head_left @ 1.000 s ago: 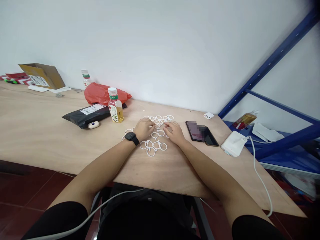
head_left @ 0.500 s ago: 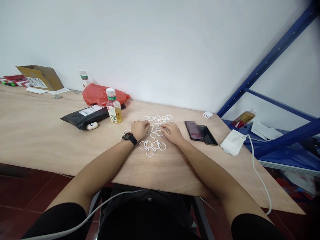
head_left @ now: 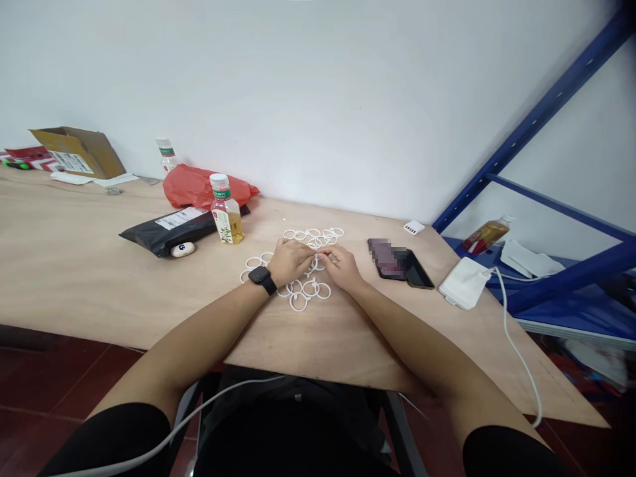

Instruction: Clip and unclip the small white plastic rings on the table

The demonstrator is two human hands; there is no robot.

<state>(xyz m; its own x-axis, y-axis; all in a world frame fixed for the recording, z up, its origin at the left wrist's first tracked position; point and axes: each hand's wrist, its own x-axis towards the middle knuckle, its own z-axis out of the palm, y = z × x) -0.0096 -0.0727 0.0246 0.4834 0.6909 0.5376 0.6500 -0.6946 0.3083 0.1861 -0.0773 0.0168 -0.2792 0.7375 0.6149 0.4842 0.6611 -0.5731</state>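
Observation:
Several white plastic curtain rings (head_left: 298, 303), each with a small eyelet, lie spread over the wooden table (head_left: 308, 344), some overlapping. My left hand (head_left: 292, 262), with a dark watch on the wrist, reaches over the middle of the rings and covers part of them. Its fingertips meet those of my right hand (head_left: 342, 266). Both hands are closed in a pinch around a white ring (head_left: 318, 265), partly hidden by the fingers. More rings lie beyond the fingertips, beside the watch, and in front of the hands.
To the left are a drink bottle (head_left: 227, 215), a black parcel bag (head_left: 171, 228), a white earbud case (head_left: 182, 250) and a red plastic bag (head_left: 191, 187). At right lie two phones (head_left: 420, 270), a white power adapter (head_left: 464, 283) with a cable, and a blue shelf frame (head_left: 536, 122).
My left hand has moved right and slightly nearer, over the rings, until its fingertips meet the right hand's. My right hand has shifted slightly left.

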